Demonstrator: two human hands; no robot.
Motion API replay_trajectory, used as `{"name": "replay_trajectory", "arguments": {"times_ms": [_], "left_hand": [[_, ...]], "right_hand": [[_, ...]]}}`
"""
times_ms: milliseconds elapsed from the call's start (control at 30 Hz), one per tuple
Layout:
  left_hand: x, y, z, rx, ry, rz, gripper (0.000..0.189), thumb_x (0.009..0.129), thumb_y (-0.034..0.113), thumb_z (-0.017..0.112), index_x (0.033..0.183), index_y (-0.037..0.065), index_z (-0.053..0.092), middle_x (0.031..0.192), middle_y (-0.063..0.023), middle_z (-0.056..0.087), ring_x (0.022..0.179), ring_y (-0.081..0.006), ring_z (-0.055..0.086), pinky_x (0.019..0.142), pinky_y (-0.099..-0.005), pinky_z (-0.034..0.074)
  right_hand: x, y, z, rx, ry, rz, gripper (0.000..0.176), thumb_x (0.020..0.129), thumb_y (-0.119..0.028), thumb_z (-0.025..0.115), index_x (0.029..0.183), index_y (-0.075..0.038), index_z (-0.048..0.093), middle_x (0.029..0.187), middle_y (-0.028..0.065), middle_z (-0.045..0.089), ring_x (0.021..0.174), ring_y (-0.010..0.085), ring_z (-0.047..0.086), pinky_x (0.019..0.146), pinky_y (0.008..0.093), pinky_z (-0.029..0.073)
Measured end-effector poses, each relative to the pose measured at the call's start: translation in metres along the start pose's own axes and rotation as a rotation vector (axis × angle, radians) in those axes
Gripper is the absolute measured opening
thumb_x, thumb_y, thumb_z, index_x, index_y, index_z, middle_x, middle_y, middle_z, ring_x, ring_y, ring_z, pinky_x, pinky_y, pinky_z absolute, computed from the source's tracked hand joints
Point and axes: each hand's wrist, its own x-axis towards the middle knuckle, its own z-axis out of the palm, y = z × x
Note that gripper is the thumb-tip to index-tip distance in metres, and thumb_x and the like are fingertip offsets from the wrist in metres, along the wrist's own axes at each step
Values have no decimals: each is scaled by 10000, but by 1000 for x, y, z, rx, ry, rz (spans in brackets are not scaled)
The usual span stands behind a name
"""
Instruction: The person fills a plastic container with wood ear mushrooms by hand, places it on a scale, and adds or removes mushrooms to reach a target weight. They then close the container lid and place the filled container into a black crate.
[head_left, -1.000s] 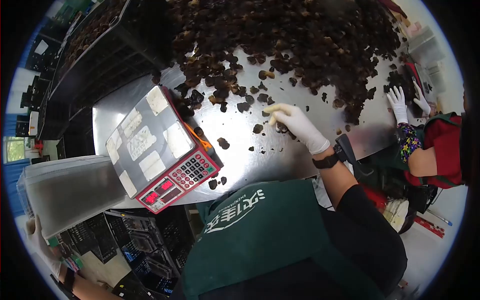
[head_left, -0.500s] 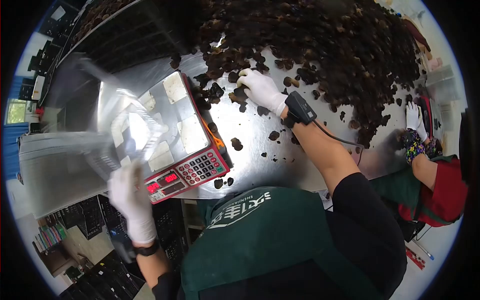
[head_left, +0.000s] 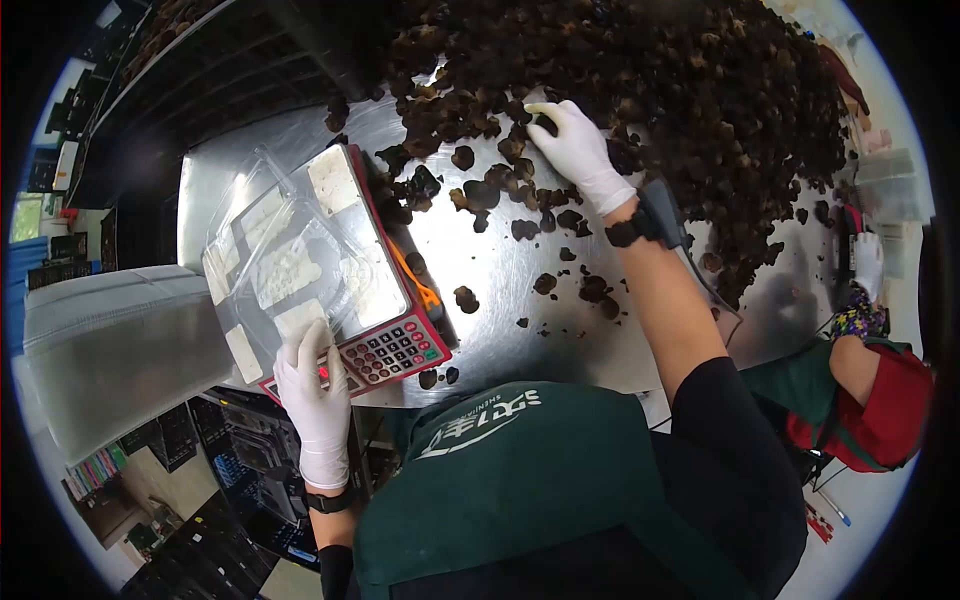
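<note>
A clear plastic container (head_left: 285, 262) lies on the metal pan of a red digital scale (head_left: 385, 362). At its near edge is my left hand (head_left: 312, 390), white-gloved, with fingers apart; part of the scale's red display shows between them. My right hand (head_left: 578, 155), also gloved, reaches to the near fringe of a big heap of dark, curled wood ear mushrooms (head_left: 690, 110). A gap shows between its thumb and forefinger, with no piece visible between them. Several loose mushroom pieces (head_left: 466, 299) lie on the metal table (head_left: 490, 345) between the scale and that hand.
An orange-handled tool (head_left: 420, 280) lies against the scale's right side. A frosted plastic bin (head_left: 125, 350) stands at the left, and a dark crate (head_left: 210, 90) at the back left. At the far right, a co-worker's gloved hand (head_left: 868, 265) is by the table.
The clear container has come down onto the scale from the blurred swing of my left hand, which has shifted right. My right hand has moved up and right, toward the heap.
</note>
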Motion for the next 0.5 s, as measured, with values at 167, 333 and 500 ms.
{"name": "replay_trajectory", "arguments": {"times_ms": [167, 333, 500], "left_hand": [[7, 7, -2, -39, -69, -33, 376, 851, -65, 662, 1208, 50, 630, 1196, -135, 622, 1087, -316, 617, 921, -383, 502], [7, 6, 3, -57, -33, -35, 394, 800, -60, 687, 1176, 49, 645, 1160, -118, 639, 1041, -311, 615, 907, -393, 480], [8, 5, 2, -77, -73, -33, 411, 802, -39, 694, 1199, 52, 640, 1182, -124, 632, 1063, -320, 607, 928, -401, 472]], "right_hand": [[9, -6, 14, -21, -70, 86, 272, 871, -226, 592, 1113, -191, 712, 1132, 84, 632, 979, 319, 650, 862, 406, 527], [2, 2, 12, -55, -162, -33, 219, 868, -187, 604, 1059, -183, 711, 1088, 65, 634, 966, 309, 647, 845, 411, 525], [-2, 7, 11, 83, -119, -24, 179, 851, -203, 653, 988, -117, 730, 996, 93, 654, 926, 304, 657, 819, 384, 528]]}}
